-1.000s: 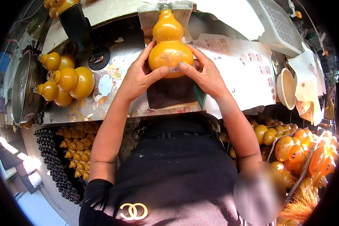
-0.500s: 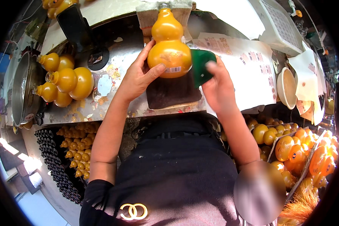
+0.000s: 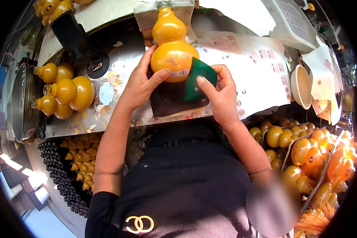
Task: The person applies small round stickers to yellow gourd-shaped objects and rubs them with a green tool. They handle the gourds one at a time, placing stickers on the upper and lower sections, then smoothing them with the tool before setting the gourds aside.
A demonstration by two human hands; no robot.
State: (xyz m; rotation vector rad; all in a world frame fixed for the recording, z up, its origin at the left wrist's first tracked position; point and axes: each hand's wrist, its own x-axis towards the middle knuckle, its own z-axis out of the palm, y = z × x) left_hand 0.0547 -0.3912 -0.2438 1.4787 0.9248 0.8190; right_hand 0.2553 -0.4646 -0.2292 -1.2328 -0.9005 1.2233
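A yellow gourd-shaped bottle lies on its side on the bench, its clear neck pointing away from me on a folded cloth. My left hand grips the bottle's left side, thumb near a small barcode label on the wide bulb. In my right hand a green flat scraper is pinched between thumb and fingers. Its edge meets the right side of the wide bulb, close to the label. Beneath the bottle's near end is a dark pad.
Several yellow gourd bottles stand at the left beside a metal pan and a phone on a stand. Label sheets cover the right side, near a bowl and white basket. Crates of bottles sit below right.
The green scraper has swung left and toward me, from beside the bottle onto the lower right of its wide bulb. My left hand keeps its hold; the whole view has shifted slightly.
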